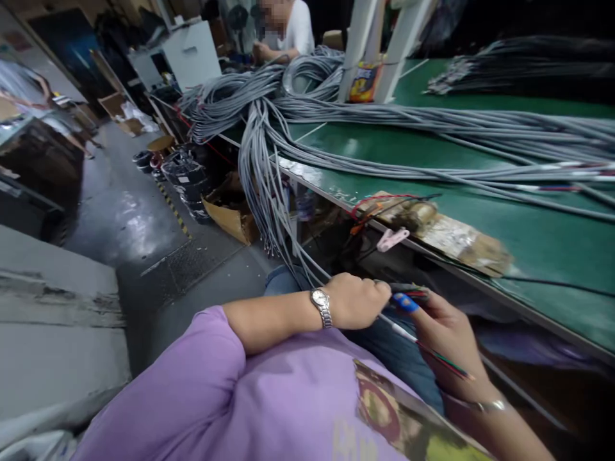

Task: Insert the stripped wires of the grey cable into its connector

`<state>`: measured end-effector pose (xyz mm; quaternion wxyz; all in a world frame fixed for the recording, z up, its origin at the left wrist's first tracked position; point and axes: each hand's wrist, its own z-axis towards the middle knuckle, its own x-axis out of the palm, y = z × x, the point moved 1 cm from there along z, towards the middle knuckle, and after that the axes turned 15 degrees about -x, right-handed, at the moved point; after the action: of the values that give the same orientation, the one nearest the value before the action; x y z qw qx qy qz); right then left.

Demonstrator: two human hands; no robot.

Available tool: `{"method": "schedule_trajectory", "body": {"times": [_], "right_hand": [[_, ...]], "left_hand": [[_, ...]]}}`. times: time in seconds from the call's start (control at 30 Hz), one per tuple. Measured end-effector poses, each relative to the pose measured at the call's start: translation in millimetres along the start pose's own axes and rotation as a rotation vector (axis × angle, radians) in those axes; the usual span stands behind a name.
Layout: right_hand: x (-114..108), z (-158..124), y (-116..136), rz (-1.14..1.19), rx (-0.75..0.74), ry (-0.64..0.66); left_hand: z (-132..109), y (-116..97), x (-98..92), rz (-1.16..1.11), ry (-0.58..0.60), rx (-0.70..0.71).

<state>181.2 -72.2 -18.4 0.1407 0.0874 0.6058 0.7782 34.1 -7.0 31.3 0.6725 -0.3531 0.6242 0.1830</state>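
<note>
My left hand (361,301), with a watch at its wrist, is closed in a fist around a cable at my lap. A short dark cable piece (407,289) with thin coloured wires spans the gap to my right hand (444,330). My right fingers pinch this piece, and blue tape wraps a fingertip. Below both hands runs a grey cable end (401,330), its white section opening into red, green and black wires (444,360). Grey cables (262,173) hang over the bench edge toward my lap. The inside of each grip is hidden.
A green bench (542,250) carries long grey cable bundles (394,121). On its near edge lie a taped cardboard piece (461,240) and a pink clip (393,239). A cardboard box (230,214) stands on the floor. Across the bench sits another person (298,32).
</note>
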Motion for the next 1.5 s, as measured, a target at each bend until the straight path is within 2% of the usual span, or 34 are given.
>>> {"method": "schedule_trajectory", "body": {"times": [0.1,0.33,0.63,0.77,0.87,1.0,1.1,1.13,1.17,1.3,1.5], "right_hand": [[-4,-1,-5,-0.013,-0.005,-0.037],[-3,2,-9,0.05,-0.018,-0.019],[-2,8,-17,0.081,-0.017,-0.017],[-1,10,-13,0.076,-0.006,-0.029],[0,12,-6,0.059,-0.012,-0.006],[6,17,-2,0.03,-0.022,0.11],[13,25,-3,0.079,0.01,0.115],[16,29,-2,0.101,0.032,0.125],[19,32,0,0.122,0.048,0.133],[27,43,8,0.162,0.054,0.182],[33,43,11,0.144,0.08,0.24]], "left_hand": [[3,-2,-0.2,0.093,-0.018,0.047],[7,-2,-0.6,0.173,-0.01,0.05],[13,-2,1.8,0.195,0.028,0.012],[15,2,4.6,0.155,0.018,0.007],[14,9,9.5,0.002,0.022,-0.003],[7,20,20.4,-0.443,0.074,-0.135],[2,30,28.4,-0.921,0.306,-0.315],[1,33,29.3,-1.024,0.359,-0.376],[0,37,28.6,-1.104,0.364,-0.407],[0,47,18.9,-1.248,0.286,-0.439],[-3,46,13.0,-1.195,0.343,-0.497]]}}
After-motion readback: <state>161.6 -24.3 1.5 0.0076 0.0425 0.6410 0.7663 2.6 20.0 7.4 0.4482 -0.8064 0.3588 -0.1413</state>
